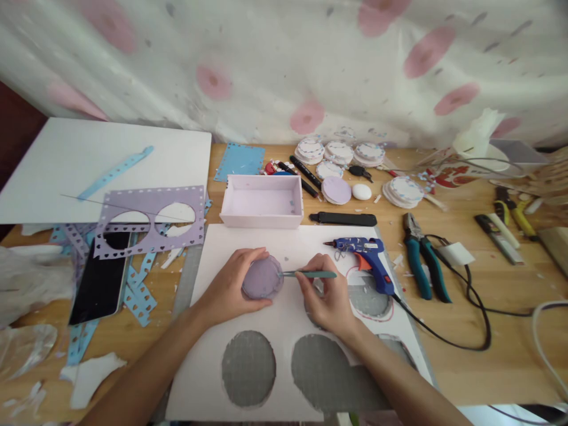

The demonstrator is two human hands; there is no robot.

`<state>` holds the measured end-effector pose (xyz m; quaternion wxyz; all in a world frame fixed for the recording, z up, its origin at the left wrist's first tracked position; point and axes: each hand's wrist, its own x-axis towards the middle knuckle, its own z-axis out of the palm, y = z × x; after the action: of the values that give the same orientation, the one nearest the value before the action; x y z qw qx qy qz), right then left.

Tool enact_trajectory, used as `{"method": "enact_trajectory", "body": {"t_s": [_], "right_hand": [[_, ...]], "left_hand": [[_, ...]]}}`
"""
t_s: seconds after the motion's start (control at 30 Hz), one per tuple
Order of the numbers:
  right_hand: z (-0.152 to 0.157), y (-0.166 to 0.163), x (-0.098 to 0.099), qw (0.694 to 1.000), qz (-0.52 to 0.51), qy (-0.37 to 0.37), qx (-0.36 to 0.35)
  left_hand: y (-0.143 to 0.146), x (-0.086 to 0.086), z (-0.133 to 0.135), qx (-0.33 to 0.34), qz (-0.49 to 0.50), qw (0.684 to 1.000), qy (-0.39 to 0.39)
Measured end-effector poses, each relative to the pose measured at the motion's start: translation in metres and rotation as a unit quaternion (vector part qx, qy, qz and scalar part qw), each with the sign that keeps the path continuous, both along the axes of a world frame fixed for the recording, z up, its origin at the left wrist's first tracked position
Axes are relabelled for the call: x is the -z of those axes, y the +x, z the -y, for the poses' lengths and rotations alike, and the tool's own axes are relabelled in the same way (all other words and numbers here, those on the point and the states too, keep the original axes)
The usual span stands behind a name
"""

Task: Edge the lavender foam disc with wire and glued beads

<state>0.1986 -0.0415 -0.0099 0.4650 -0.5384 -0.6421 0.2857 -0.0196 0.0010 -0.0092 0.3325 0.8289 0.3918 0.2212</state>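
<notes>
A round light-purple disc (pixel 262 278) with a raised rim is held at its left side by my left hand (pixel 228 290), thumb in front and fingers behind. My right hand (pixel 327 296) pinches slim teal tweezers (pixel 323 274). Their tip points left and meets the disc's right edge; whether it grips a small piece there I cannot tell. Under both hands lies a white board (pixel 208 349) with several round holes that show a grey mat beneath. A blue hot glue gun (pixel 371 251) rests on the board just right of my right hand.
Behind the board stand an open white box (pixel 261 220), a black strip-shaped tool (pixel 344 219) and several layered white discs (pixel 339 152). Teal-handled pliers (pixel 421 254) and cables lie at right. At left are a phone (pixel 100 284), punched purple sheet (pixel 133 204) and paper scraps.
</notes>
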Motion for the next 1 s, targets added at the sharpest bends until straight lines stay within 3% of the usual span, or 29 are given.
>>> {"method": "enact_trajectory", "body": {"t_s": [0.33,0.47,0.7,0.83,1.0], "right_hand": [[-0.007,0.016,-0.008,0.994,0.047,0.094,0.033],[-0.008,0.015,-0.008,0.993,0.059,0.102,0.015],[-0.009,0.015,-0.006,0.992,0.055,0.112,0.013],[-0.009,0.015,-0.004,0.993,0.066,0.1,0.003],[-0.008,0.011,0.0,0.993,0.096,0.068,-0.013]], "left_hand": [[-0.002,-0.006,0.0,0.019,0.031,0.999,-0.031],[-0.009,-0.004,-0.003,0.009,0.128,0.989,-0.069],[-0.011,0.012,-0.014,-0.077,0.367,0.911,-0.172],[-0.008,0.011,-0.016,-0.136,0.432,0.864,-0.222],[-0.008,0.009,-0.018,-0.145,0.463,0.835,-0.26]]}}
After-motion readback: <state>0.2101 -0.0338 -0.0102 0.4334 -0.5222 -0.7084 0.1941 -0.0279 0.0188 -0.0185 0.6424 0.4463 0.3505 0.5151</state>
